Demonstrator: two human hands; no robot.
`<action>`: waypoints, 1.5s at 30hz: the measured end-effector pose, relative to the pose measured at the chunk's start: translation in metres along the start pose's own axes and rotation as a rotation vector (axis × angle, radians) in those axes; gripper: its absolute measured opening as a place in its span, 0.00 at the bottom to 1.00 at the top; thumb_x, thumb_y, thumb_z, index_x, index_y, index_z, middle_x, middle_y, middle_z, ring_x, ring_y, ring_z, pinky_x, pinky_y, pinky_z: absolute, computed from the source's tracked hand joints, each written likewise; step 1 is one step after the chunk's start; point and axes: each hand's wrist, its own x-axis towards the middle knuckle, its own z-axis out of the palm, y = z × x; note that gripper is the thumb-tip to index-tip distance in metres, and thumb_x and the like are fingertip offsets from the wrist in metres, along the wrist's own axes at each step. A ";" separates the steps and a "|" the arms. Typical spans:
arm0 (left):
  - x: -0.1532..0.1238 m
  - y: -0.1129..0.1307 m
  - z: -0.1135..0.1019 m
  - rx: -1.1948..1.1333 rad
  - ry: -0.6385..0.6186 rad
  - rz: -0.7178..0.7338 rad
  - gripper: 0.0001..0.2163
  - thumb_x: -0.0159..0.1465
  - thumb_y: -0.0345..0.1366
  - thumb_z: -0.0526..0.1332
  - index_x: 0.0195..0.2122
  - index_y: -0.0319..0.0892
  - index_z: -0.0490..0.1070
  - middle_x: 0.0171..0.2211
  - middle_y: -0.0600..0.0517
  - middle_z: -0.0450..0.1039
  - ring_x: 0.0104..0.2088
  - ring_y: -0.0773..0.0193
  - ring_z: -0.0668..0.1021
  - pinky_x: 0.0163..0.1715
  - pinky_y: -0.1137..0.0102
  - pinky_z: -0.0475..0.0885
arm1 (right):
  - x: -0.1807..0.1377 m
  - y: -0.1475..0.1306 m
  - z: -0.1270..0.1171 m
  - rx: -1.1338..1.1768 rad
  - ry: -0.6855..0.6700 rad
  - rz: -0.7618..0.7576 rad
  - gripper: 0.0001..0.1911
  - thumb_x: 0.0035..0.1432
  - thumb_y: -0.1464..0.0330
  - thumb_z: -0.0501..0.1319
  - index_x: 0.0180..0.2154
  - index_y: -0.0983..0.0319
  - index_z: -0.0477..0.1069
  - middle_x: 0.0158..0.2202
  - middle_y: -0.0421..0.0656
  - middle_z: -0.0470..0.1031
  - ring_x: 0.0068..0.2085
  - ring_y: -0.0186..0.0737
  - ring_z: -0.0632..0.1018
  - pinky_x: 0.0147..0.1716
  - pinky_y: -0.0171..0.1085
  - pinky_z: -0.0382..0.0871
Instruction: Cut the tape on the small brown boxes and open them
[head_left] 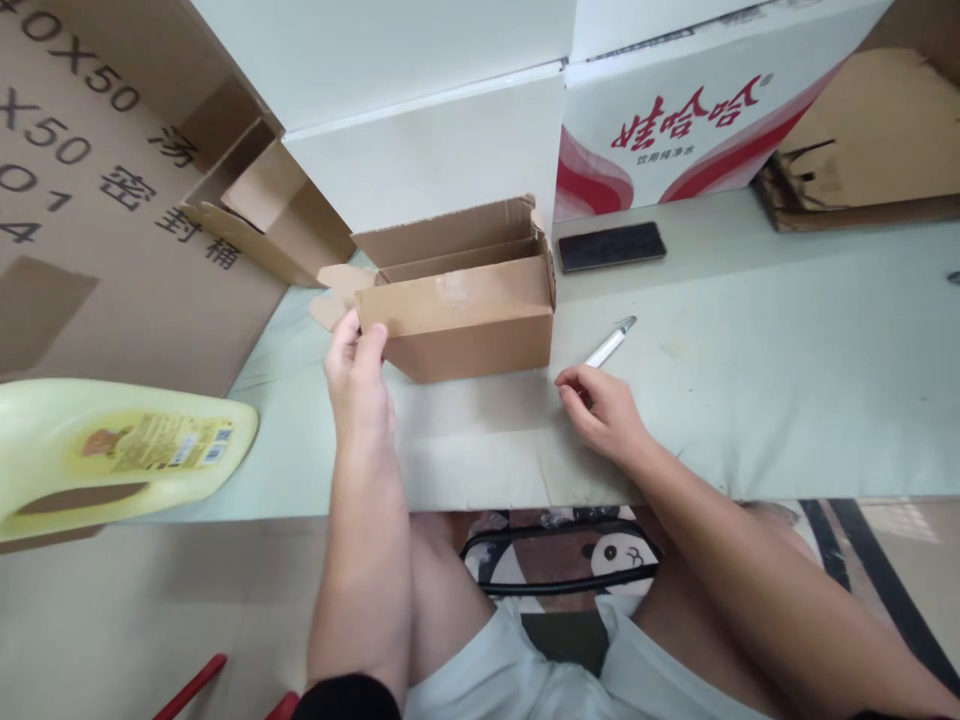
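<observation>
I see 2 hands at work over the pale green table [787, 400]. The left hand [358, 372] has thumb and fingers pinched on the left front corner of the small cardboard box [465, 320], which stands open-topped near the table's middle, its long side facing me and its rear flap upright. A loose flap sticks out at that left end, just beside the thumb. The right hand [604, 408] rests on the table to the right of the box, apart from it, fingers curled inward; their tips meet the near end of a white pen [611, 343] that lies slanted away toward the upper right. I cannot tell whether the fingers truly grip it or only touch it. Behind the pen lies 1 dark phone [611, 246], flat, just in front of a white carton with red print [697, 110]. Plain white boxes [427, 150] are stacked directly behind the small box. At far left a big brown carton [112, 200] leans, with a yellow jug [112, 450] lying on its side below it. A panda-print bag [570, 555] sits under the table edge, between the knees.
</observation>
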 end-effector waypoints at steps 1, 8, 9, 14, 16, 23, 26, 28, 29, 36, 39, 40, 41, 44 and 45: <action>-0.002 -0.004 0.000 -0.021 -0.013 0.035 0.16 0.55 0.45 0.70 0.42 0.45 0.77 0.45 0.49 0.78 0.48 0.57 0.77 0.47 0.66 0.71 | 0.000 0.000 0.000 0.003 0.011 0.002 0.06 0.62 0.67 0.55 0.35 0.58 0.69 0.26 0.41 0.73 0.27 0.38 0.72 0.31 0.38 0.66; -0.013 -0.015 0.000 -0.253 -0.011 0.073 0.20 0.50 0.47 0.76 0.35 0.45 0.69 0.33 0.54 0.68 0.33 0.66 0.71 0.33 0.73 0.68 | 0.006 -0.002 -0.002 0.074 0.184 -0.010 0.06 0.63 0.67 0.57 0.42 0.58 0.69 0.32 0.42 0.74 0.31 0.39 0.76 0.32 0.39 0.72; -0.014 -0.014 0.000 -0.270 -0.015 0.075 0.20 0.49 0.47 0.76 0.34 0.45 0.69 0.32 0.55 0.67 0.33 0.66 0.70 0.32 0.73 0.67 | 0.008 -0.002 -0.005 0.105 0.238 -0.032 0.07 0.63 0.67 0.58 0.44 0.58 0.68 0.34 0.42 0.74 0.32 0.39 0.77 0.33 0.40 0.73; -0.015 -0.008 -0.003 -0.310 -0.061 0.055 0.20 0.52 0.49 0.73 0.27 0.44 0.64 0.27 0.56 0.61 0.28 0.67 0.66 0.28 0.73 0.65 | 0.026 -0.020 -0.028 0.235 0.391 -0.234 0.17 0.64 0.64 0.61 0.53 0.53 0.66 0.48 0.45 0.70 0.48 0.44 0.78 0.39 0.42 0.77; -0.014 -0.008 -0.005 -0.334 -0.038 0.028 0.20 0.53 0.51 0.71 0.26 0.44 0.63 0.27 0.55 0.60 0.28 0.66 0.66 0.27 0.72 0.65 | 0.034 -0.034 -0.037 0.222 0.368 -0.305 0.19 0.64 0.61 0.62 0.55 0.51 0.67 0.53 0.46 0.68 0.54 0.47 0.75 0.44 0.45 0.78; -0.008 -0.018 -0.002 -0.225 0.122 0.082 0.25 0.61 0.59 0.62 0.20 0.44 0.62 0.21 0.54 0.59 0.27 0.65 0.68 0.28 0.69 0.64 | 0.036 -0.057 -0.037 0.166 0.350 -0.378 0.11 0.68 0.57 0.58 0.45 0.51 0.77 0.55 0.48 0.67 0.60 0.54 0.73 0.63 0.61 0.67; -0.006 -0.021 -0.002 -0.225 0.140 0.101 0.24 0.63 0.54 0.62 0.17 0.44 0.62 0.18 0.55 0.58 0.24 0.65 0.68 0.26 0.69 0.63 | 0.032 -0.053 -0.034 0.181 0.362 -0.367 0.10 0.68 0.58 0.59 0.42 0.51 0.77 0.53 0.48 0.69 0.59 0.53 0.74 0.65 0.63 0.65; -0.007 -0.020 -0.003 -0.234 0.103 0.084 0.21 0.61 0.50 0.63 0.18 0.44 0.65 0.18 0.55 0.60 0.23 0.65 0.68 0.25 0.69 0.63 | 0.032 -0.051 -0.034 0.190 0.381 -0.346 0.08 0.68 0.59 0.59 0.41 0.52 0.76 0.52 0.48 0.69 0.58 0.53 0.74 0.63 0.63 0.66; -0.007 -0.019 -0.003 -0.239 0.080 0.074 0.19 0.61 0.48 0.63 0.18 0.44 0.66 0.18 0.54 0.61 0.23 0.65 0.68 0.24 0.69 0.63 | 0.032 -0.050 -0.034 0.197 0.393 -0.331 0.07 0.68 0.59 0.60 0.40 0.52 0.75 0.52 0.47 0.69 0.58 0.53 0.74 0.62 0.62 0.68; -0.011 -0.008 0.000 -0.263 0.020 0.009 0.08 0.51 0.42 0.64 0.22 0.44 0.75 0.22 0.52 0.65 0.26 0.64 0.69 0.25 0.70 0.64 | 0.035 -0.050 -0.031 0.338 0.389 -0.200 0.07 0.66 0.60 0.61 0.43 0.55 0.68 0.54 0.49 0.68 0.58 0.50 0.73 0.52 0.52 0.74; -0.010 -0.008 0.000 -0.222 0.003 0.011 0.10 0.51 0.43 0.62 0.28 0.44 0.78 0.24 0.52 0.67 0.26 0.62 0.71 0.26 0.69 0.65 | 0.033 -0.048 -0.031 0.395 0.355 -0.174 0.09 0.63 0.64 0.62 0.45 0.55 0.67 0.56 0.48 0.66 0.58 0.49 0.72 0.54 0.51 0.73; -0.010 -0.008 -0.001 -0.208 -0.004 0.022 0.11 0.52 0.43 0.61 0.31 0.44 0.79 0.25 0.51 0.69 0.28 0.61 0.73 0.27 0.68 0.67 | 0.033 -0.047 -0.031 0.407 0.347 -0.163 0.10 0.62 0.65 0.62 0.45 0.55 0.67 0.56 0.48 0.66 0.59 0.49 0.72 0.54 0.50 0.72; -0.009 -0.009 -0.001 -0.193 -0.015 0.036 0.13 0.52 0.43 0.61 0.34 0.45 0.79 0.28 0.51 0.71 0.30 0.60 0.74 0.29 0.67 0.69 | 0.032 -0.046 -0.031 0.417 0.342 -0.149 0.11 0.61 0.66 0.62 0.45 0.54 0.66 0.57 0.47 0.66 0.60 0.49 0.71 0.54 0.49 0.71; -0.009 -0.012 -0.003 -0.137 -0.052 0.101 0.18 0.55 0.48 0.63 0.44 0.47 0.78 0.39 0.48 0.75 0.40 0.55 0.79 0.39 0.63 0.74 | 0.034 -0.042 -0.031 0.465 0.350 -0.127 0.14 0.58 0.68 0.62 0.45 0.53 0.63 0.57 0.46 0.66 0.57 0.46 0.73 0.48 0.44 0.71; -0.009 -0.013 -0.004 -0.116 -0.065 0.119 0.20 0.55 0.50 0.63 0.47 0.48 0.77 0.42 0.48 0.75 0.43 0.53 0.79 0.42 0.61 0.75 | 0.035 -0.041 -0.031 0.487 0.363 -0.129 0.14 0.57 0.69 0.62 0.44 0.53 0.62 0.56 0.46 0.67 0.55 0.44 0.74 0.45 0.41 0.71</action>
